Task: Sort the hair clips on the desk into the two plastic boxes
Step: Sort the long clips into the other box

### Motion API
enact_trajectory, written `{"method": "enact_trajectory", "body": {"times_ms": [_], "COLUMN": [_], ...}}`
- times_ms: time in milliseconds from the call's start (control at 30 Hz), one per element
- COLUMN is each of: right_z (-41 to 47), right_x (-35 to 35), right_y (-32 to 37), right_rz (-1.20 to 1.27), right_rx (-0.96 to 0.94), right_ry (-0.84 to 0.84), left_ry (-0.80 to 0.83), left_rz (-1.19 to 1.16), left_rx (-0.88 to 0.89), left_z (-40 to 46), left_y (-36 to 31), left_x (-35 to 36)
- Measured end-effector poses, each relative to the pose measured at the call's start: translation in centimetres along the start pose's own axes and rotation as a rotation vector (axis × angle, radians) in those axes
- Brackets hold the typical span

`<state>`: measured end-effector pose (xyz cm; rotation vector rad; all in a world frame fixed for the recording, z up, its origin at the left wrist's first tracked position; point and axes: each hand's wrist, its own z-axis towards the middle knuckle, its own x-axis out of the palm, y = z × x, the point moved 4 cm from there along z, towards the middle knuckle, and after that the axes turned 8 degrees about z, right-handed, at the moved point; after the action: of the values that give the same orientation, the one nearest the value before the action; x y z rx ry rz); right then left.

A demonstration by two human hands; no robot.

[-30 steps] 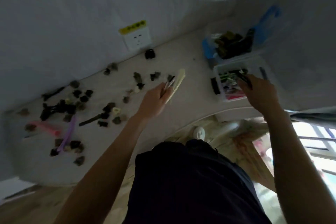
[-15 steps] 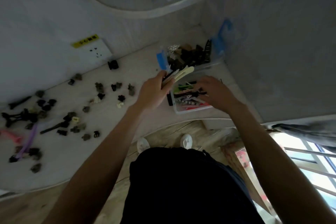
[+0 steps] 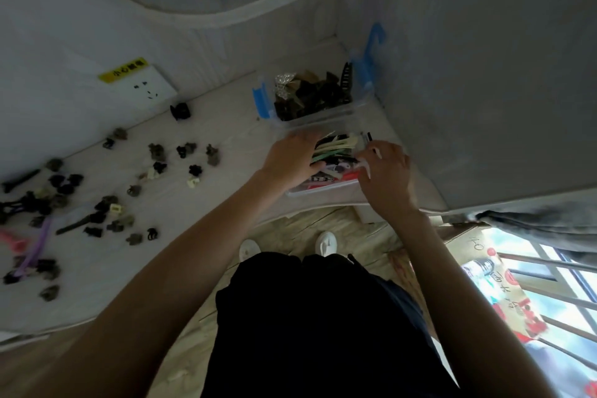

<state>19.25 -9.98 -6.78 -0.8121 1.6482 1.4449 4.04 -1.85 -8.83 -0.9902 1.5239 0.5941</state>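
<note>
Your left hand (image 3: 290, 158) lies over the near box (image 3: 323, 189), fingers stretched fairly flat across the long clips (image 3: 336, 147) packed inside, thumb tucked along their near side; whether it has hold of any one clip you cannot tell, since the palm covers that part. Your right hand (image 3: 386, 176) sits at the 3 o'clock end of the same box, fingers curled in a loose pinch around a thin dark clip (image 3: 370, 139) whose tip pokes up past your knuckles, though the blur makes the hold hard to read. The near box holds cream, green, black and red long clips lying side by side. At 12 o'clock from it, touching its far wall, stands the far box (image 3: 263, 100) with blue latches, filled with dark and brown claw clips (image 3: 310, 94). The desk (image 3: 226, 113) runs away toward 9 o'clock, where the unsorted clips (image 3: 155, 178) are scattered: many small dark claws, a few pale ones, a purple clip (image 3: 35, 249) and a pink clip (image 3: 11, 241) near the left edge. A wall socket (image 3: 147, 89) with a yellow label sits on the wall at 11 o'clock. Below the desk edge, at 6 o'clock, your white shoes (image 3: 325, 242) show on the floor.
</note>
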Motion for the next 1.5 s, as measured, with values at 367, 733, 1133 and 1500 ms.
{"method": "enact_trajectory", "body": {"times_ms": [367,733,1133,1500], "right_z": [-0.1,-0.6,0.7,-2.2], "right_x": [5.0,19.7,24.4,27.5], "right_y": [12.7,29.3,31.1,40.7], "right_rz": [0.207,0.044,-0.165,-0.074], "right_rx": [-0.309,-0.412,-0.241,-0.668], "right_ry": [0.119,0.481,0.403,0.494], "left_ry": [-0.691,-0.334,-0.222,-0.417], "left_rz": [-0.328,-0.375,-0.229,-0.443], "left_rx": [-0.436,-0.840,-0.547,-0.658], "left_z": [-15.3,-31.5,-28.8,-32.0], "left_y": [13.2,33.0,37.0,37.9], "left_x": [-2.1,4.2,5.0,3.9]}}
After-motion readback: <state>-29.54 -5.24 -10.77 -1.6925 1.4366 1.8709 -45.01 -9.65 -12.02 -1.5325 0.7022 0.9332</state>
